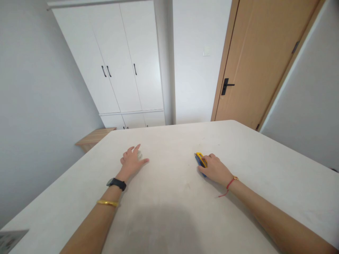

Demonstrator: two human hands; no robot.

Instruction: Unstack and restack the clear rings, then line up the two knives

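On the left part of the white table, my left hand is open with its fingers spread. A small whitish object lies beside its index finger, partly hidden by the hand. To the right of the middle, my right hand has its thumb and fingers closed round a yellow and blue tool, which looks like a utility knife. The tool's tip points up and to the left, and its lower part is partly covered by the fingers.
Behind the table stand a white wardrobe and a wooden door with a black handle. A low wooden surface shows past the table's far left edge. At the bottom left corner is a grey patterned item.
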